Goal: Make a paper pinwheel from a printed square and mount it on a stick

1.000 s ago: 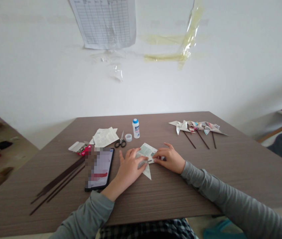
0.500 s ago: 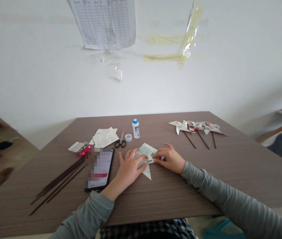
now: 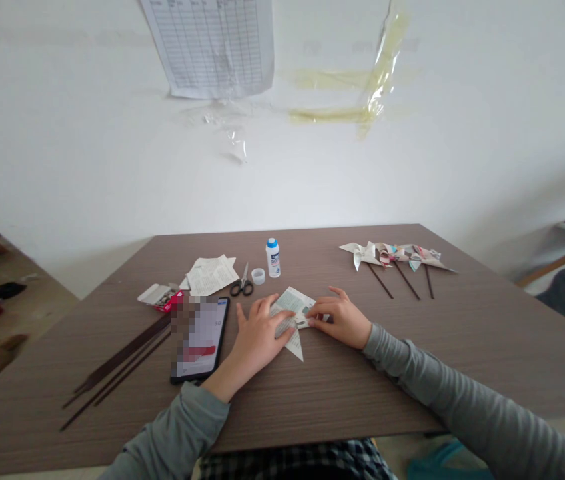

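A piece of printed paper (image 3: 290, 301) lies on the table before me, cut and partly folded, with one pointed flap (image 3: 296, 347) towards me. Over its left side rests my left hand (image 3: 261, 331), fingers spread, thumb and index finger pressing on the paper near its centre. From the right, my right hand (image 3: 340, 319) pinches the paper's right part between thumb and fingers. The fingers hide some of the folds there. Just beyond the paper stand a white bottle with a blue cap (image 3: 273, 259) and a small clear cap (image 3: 258, 276).
Black-handled scissors (image 3: 242, 287), a stack of printed paper (image 3: 210, 275), an opened small box (image 3: 161, 297), a phone (image 3: 201, 340) and several dark thin sticks (image 3: 117, 360) lie to the left. Three paper pinwheels on sticks (image 3: 364, 255) lie at the back right. A wall (image 3: 212, 200) borders the table.
Both hands stay almost where they were. My left hand's fingers have shifted very slightly up and to the left on the paper.
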`<state>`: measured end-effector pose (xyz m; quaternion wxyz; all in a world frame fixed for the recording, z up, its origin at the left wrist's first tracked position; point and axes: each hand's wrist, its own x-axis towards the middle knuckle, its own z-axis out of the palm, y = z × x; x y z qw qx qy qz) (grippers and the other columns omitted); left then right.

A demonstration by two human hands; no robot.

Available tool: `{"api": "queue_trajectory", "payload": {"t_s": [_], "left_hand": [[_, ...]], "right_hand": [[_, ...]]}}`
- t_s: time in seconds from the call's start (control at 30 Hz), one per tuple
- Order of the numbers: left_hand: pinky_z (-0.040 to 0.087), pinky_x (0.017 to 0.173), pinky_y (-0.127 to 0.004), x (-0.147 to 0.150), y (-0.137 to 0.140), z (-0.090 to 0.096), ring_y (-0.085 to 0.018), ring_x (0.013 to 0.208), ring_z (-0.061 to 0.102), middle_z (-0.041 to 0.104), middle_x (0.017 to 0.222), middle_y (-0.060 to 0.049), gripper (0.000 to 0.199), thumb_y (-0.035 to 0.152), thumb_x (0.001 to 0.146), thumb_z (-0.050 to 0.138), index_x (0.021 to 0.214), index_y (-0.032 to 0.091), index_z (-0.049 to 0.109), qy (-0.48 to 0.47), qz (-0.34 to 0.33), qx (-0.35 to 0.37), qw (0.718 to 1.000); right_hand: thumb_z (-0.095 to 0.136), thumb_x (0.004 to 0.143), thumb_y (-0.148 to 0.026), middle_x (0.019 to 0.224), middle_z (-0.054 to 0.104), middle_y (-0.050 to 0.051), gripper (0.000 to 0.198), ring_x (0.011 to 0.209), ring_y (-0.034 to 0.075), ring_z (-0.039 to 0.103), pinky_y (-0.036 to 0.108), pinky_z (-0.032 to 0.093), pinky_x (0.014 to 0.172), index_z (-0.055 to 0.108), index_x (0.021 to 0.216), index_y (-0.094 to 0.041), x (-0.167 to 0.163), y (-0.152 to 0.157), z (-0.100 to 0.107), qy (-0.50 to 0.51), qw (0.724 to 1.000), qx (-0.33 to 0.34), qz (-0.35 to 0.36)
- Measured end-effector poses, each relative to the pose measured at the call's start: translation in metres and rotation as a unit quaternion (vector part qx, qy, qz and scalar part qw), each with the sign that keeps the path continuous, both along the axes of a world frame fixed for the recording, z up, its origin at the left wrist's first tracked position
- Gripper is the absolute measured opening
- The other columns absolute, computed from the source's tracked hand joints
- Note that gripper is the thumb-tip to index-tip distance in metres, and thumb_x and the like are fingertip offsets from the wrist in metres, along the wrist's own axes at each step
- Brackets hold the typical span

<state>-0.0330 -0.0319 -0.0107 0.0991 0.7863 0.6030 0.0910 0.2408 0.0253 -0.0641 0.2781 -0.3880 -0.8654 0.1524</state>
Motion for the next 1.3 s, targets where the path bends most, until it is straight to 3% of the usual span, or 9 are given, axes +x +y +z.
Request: {"api": "queue_trajectory", "payload": {"t_s": [0.4,0.53,0.83,1.13,1.3], "left_hand": [[0.028,0.152,-0.102,-0.002,0.002,-0.005,-0.051,0.181,0.059,0.072,0.192,-0.011,0.032,0.037,0.119,0.09,0.149,0.043,0.1,-0.005,0.002,0.016,1.0],[0.027,0.152,-0.103,-0.002,0.001,-0.004,-0.051,0.184,0.057,0.07,0.195,-0.012,0.036,0.036,0.121,0.088,0.155,0.043,0.097,0.002,0.007,0.008,1.0],[0.029,0.151,-0.104,-0.002,0.002,-0.004,-0.053,0.183,0.06,0.07,0.194,-0.016,0.041,0.032,0.117,0.092,0.158,0.04,0.096,-0.023,0.005,0.011,1.0],[0.028,0.151,-0.101,-0.004,0.002,-0.009,-0.052,0.181,0.061,0.072,0.193,-0.016,0.031,0.032,0.118,0.091,0.147,0.036,0.101,-0.027,-0.002,0.037,0.999],[0.027,0.151,-0.101,-0.007,0.004,-0.011,-0.051,0.18,0.06,0.071,0.194,-0.014,0.031,0.035,0.117,0.093,0.147,0.038,0.101,-0.029,-0.01,0.032,0.999]], "right_hand": [[0.089,0.117,-0.035,0.11,0.099,0.006,0.011,0.105,0.034,0.097,0.078,0.053,0.148,0.099,0.113,-0.037,0.0,0.002,-0.003,-0.008,1.0,-0.001,0.001],[0.092,0.115,-0.032,0.112,0.099,0.005,0.009,0.109,0.035,0.097,0.084,0.049,0.15,0.099,0.115,-0.037,-0.001,0.001,-0.001,-0.017,1.0,-0.016,-0.005],[0.087,0.118,-0.042,0.108,0.098,0.006,0.017,0.103,0.036,0.096,0.079,0.055,0.146,0.1,0.107,-0.041,-0.002,-0.001,0.003,-0.001,1.0,-0.018,-0.007],[0.087,0.121,-0.045,0.105,0.096,0.005,0.017,0.103,0.035,0.097,0.072,0.061,0.145,0.103,0.125,-0.041,0.0,0.0,-0.003,-0.012,1.0,0.001,-0.005],[0.094,0.118,-0.044,0.121,0.097,0.007,0.027,0.119,0.035,0.096,0.068,0.062,0.144,0.101,0.144,-0.042,-0.003,-0.001,-0.006,-0.03,0.999,0.018,-0.002]]}}
